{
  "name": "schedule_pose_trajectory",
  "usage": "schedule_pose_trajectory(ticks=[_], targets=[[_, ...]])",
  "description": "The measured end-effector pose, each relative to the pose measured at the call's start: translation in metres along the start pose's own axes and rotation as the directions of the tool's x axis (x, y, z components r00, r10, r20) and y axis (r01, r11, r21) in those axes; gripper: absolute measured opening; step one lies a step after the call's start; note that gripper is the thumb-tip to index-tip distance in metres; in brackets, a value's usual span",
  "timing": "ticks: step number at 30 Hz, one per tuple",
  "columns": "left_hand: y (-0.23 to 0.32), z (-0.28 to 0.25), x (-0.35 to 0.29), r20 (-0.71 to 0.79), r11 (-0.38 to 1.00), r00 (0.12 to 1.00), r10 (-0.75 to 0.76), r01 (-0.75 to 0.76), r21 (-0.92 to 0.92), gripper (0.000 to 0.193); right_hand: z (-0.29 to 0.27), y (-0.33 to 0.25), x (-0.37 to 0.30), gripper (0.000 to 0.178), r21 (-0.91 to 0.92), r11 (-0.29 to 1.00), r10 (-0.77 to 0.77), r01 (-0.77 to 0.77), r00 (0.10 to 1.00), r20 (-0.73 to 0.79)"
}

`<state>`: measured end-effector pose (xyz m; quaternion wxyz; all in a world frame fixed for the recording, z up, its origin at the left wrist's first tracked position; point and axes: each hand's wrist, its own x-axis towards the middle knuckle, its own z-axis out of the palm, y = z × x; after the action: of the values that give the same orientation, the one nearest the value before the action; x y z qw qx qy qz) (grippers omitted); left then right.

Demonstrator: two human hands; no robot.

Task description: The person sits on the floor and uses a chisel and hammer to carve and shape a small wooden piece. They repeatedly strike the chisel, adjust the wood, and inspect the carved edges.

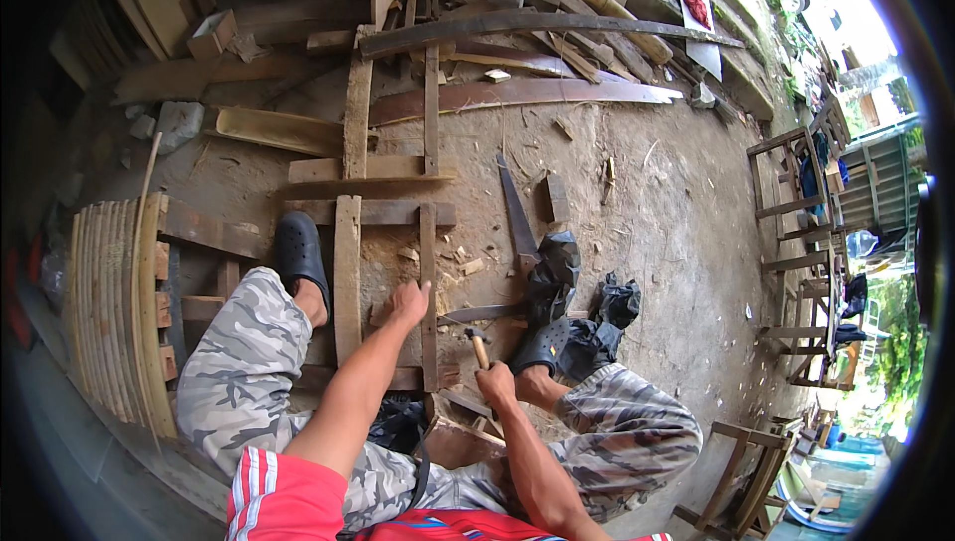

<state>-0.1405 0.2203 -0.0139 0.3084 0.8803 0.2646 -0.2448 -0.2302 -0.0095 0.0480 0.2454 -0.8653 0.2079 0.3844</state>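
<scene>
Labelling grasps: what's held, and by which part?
Right grip: claw-type or similar hammer, by its wooden handle. Left grip: beside the wooden slat; can't tell if holding anything.

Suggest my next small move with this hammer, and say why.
I'd probably bring the hammer left over the narrow wooden strip, keeping it clear of your left hand. Your right hand grips the handle, with the hammer's head just right of that strip, and your left hand is close beside it; whether it holds anything, I can't tell.

No readable text, no legible labels, signs or numbers
</scene>
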Motion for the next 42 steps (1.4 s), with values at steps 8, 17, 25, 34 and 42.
schedule_pose_trajectory(ticks=[8,17,25,34,42], targets=[[-0.058,0.016,-0.07,0.076,0.988,0.988,0.131,-0.136,0.068,0.038,0.018,0.005,0.005,0.049,0.023,0.992,-0.112,0.122,0.958,-0.264],[-0.119,-0.028,-0.109,-0.26,0.953,0.919,-0.298,0.271,-0.134,0.043,0.044,0.017,0.029,0.043,-0.219,0.975,-0.143,0.029,0.837,-0.528],[-0.173,-0.014,-0.096,-0.189,0.877,0.931,-0.313,0.207,-0.433,0.073,0.08,-0.038,0.025,0.055,0.085,0.967,-0.245,0.24,0.967,0.061],[-0.179,-0.031,-0.084,0.261,0.762,0.917,-0.301,0.396,-0.513,0.098,0.088,-0.064,0.011,0.065,-0.095,0.984,-0.14,0.15,0.985,0.105],[-0.13,-0.074,-0.091,0.482,0.805,0.85,-0.21,0.431,-0.408,0.1,0.041,-0.063,0.006,0.05,-0.317,0.9,-0.367,0.299,0.912,-0.181]])
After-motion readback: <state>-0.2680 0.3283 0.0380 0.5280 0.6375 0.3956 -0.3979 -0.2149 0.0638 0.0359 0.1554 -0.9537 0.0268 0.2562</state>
